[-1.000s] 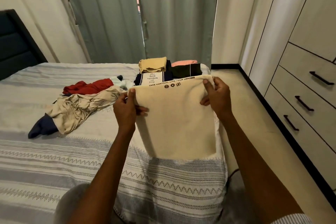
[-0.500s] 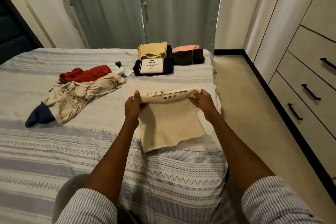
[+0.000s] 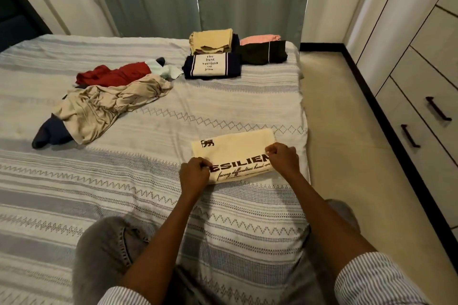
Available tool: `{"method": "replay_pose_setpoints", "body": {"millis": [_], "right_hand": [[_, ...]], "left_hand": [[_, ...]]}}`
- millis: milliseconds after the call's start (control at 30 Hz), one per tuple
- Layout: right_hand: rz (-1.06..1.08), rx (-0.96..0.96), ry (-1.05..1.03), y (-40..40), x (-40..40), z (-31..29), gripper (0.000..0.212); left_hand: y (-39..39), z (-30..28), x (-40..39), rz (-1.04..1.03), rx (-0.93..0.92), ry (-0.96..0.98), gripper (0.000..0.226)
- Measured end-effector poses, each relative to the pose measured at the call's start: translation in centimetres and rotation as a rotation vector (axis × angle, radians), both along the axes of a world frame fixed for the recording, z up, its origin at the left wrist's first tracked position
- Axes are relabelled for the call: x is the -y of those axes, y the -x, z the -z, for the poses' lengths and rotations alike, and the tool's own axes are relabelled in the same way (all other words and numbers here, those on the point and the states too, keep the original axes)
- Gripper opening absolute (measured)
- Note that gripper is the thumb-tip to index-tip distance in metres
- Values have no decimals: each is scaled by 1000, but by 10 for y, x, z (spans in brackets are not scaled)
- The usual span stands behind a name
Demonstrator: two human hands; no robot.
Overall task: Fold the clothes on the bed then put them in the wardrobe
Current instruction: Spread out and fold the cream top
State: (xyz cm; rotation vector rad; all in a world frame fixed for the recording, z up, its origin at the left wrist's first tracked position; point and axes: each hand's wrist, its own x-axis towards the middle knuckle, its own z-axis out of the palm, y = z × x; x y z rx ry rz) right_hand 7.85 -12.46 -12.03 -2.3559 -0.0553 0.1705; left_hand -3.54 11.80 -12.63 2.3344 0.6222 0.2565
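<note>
Cream folded T-shirt point(image 3: 236, 153) lies long axis left-right under your 2 hands, left hand point(image 3: 194, 173) and right hand point(image 3: 282, 158) pinching its near corners.

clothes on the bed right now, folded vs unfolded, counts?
Folded: 5 (cream shirt under both hands, tan stack, navy printed shirt, black item, pink item)
Unfolded: at least 4 (red, beige, navy, pale scrap)
Total: 9, heap partly hidden
</note>
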Motion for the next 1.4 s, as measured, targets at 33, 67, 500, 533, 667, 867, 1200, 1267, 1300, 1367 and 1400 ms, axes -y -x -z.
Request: {"method": "replay_pose_setpoints", "body": {"millis": [33,67,500,533,667,867,1200,1267,1300,1367,1400], "right_hand": [[9,83,114,0,-2,-4,26],[-10,159,189,0,-7,-5,29],[-473,183,594,-3,-48,54,108],[-475,163,585,-9,-49,54,107],[-464,187,453,-9,-43,39,68],[-553,82,474,-58,-36,1,84],[-789,-260,773,-135,-73,-29,60],[-846,-301,697,-152,-72,-28,52],[-880,-305,670,-169,-76,-26,48],[-891,-293,611,-172,-68,-38,42],[-906,-242,579,-200,-76,-42,38]], "left_hand": [[-3,-5,2,-46,10,-152,21],[-7,-6,6,-67,28,-254,21],[-40,47,-5,329,-361,-332,73],[-45,50,-3,323,-341,-316,72],[-40,49,-5,294,-262,-287,73],[-70,15,-25,300,-415,-289,79],[-139,-38,-54,573,-768,-459,46],[-151,-45,-62,665,-786,-381,38],[-164,-44,-72,686,-776,-343,31],[-164,-57,-81,678,-715,-271,20],[-189,-62,-93,642,-662,-260,18]]}}
